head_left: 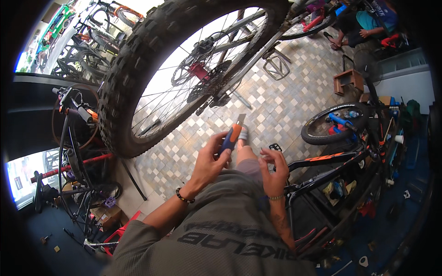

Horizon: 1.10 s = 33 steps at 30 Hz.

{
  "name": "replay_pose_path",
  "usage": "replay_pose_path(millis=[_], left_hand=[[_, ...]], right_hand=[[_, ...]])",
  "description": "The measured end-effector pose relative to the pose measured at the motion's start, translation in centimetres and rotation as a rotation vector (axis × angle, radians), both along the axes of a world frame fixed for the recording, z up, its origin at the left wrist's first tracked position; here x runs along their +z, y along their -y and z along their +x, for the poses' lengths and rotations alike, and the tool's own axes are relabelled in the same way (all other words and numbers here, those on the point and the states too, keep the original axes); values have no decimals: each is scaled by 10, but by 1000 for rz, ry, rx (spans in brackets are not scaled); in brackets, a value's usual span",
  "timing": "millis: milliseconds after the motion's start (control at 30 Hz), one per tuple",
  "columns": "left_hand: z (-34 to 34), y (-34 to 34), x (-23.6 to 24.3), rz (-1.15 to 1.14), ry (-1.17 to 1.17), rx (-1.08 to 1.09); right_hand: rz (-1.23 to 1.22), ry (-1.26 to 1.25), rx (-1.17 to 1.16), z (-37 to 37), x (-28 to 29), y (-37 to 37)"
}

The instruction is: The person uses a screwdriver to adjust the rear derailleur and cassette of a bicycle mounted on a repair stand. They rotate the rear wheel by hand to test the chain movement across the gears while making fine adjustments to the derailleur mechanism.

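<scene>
The fingers of the left hand [209, 158] are clamped on a utility knife [229, 139] with an orange and dark blue handle; its bare blade points up the view, toward the raised bicycle wheel but apart from it. The fingers of the right hand [275, 172] are loosely curled and a little apart, holding nothing, just right of the knife. A beaded bracelet [185, 196] circles the left wrist. Beyond the hands, the wheel's knobby tire [120, 73] slants across the upper view, with a red hub [199, 71] and a cassette [209, 87] at its middle. Right of the right hand is a black mountain bike frame [322, 159] with orange markings. Farther out on the tiled floor [170, 172] stands a brown wooden stool [348, 82], near a seated person [368, 25].
</scene>
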State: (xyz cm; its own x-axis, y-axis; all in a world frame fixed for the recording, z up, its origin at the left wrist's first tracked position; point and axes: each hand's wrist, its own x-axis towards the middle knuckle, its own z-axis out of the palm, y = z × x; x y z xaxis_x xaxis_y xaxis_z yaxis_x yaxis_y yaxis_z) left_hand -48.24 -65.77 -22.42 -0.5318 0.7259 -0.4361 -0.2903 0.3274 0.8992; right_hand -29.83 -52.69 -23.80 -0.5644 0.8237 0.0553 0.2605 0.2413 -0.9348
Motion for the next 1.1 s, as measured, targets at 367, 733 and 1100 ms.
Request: replay_pose_path(millis=[367, 733, 1100], left_hand=[[-76, 0, -10, -260, -676, 215], [-77, 28, -70, -278, -601, 157], [-90, 22, -78, -228, -846, 113]], right_hand=[[-82, -22, 306, -173, -47, -103], [-630, 5, 421, -205, -47, -52], [-687, -131, 309, -217, -52, -50]])
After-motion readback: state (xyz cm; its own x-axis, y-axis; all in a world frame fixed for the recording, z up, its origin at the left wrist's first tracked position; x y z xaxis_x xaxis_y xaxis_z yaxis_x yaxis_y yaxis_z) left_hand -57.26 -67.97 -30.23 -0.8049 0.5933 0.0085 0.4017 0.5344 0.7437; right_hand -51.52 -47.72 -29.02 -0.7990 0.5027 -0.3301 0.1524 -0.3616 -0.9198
